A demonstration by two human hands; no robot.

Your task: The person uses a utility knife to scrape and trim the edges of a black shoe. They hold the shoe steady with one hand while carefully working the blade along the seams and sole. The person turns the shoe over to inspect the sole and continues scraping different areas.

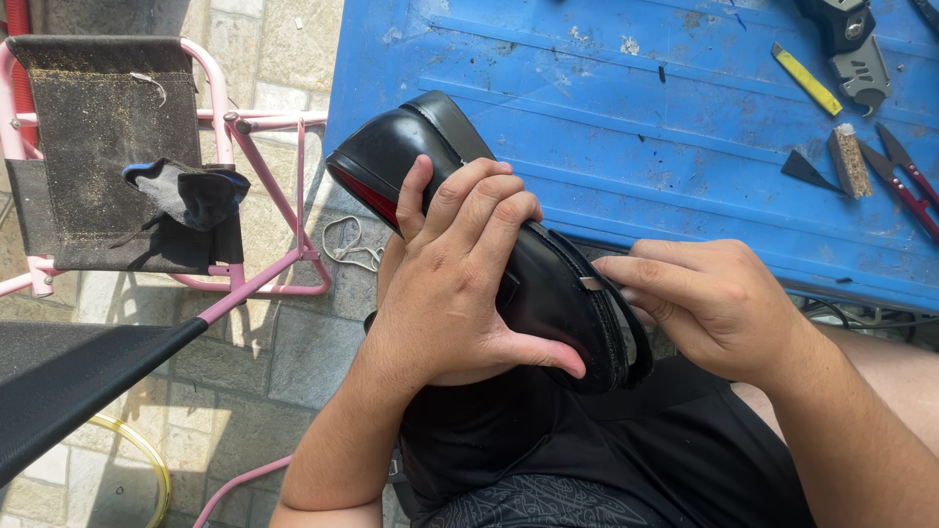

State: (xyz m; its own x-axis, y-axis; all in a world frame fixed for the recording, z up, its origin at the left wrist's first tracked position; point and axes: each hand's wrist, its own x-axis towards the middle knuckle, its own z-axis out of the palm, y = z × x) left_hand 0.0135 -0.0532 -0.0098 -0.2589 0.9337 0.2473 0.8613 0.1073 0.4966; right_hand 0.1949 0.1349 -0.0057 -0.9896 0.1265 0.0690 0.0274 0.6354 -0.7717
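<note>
A black leather shoe (548, 284) lies on its side over my lap, heel toward the upper left, a red lining showing inside. My left hand (455, 284) wraps over its middle, fingers curled across the upper and thumb under the sole edge. My right hand (709, 303) pinches at the toe end, fingertips pressed on a small pale strip (590, 284) at the sole's edge. Whether that strip is a tool or a bit of material I cannot tell.
A worn blue table (636, 127) stands ahead with a yellow utility knife (805, 80), red-handled snips (905, 176), a small block (850, 161), a black scrap (804, 168) and a grey tool (859, 68). A pink folding chair (117, 156) holds a dark cloth (191, 191). Stone paving lies below.
</note>
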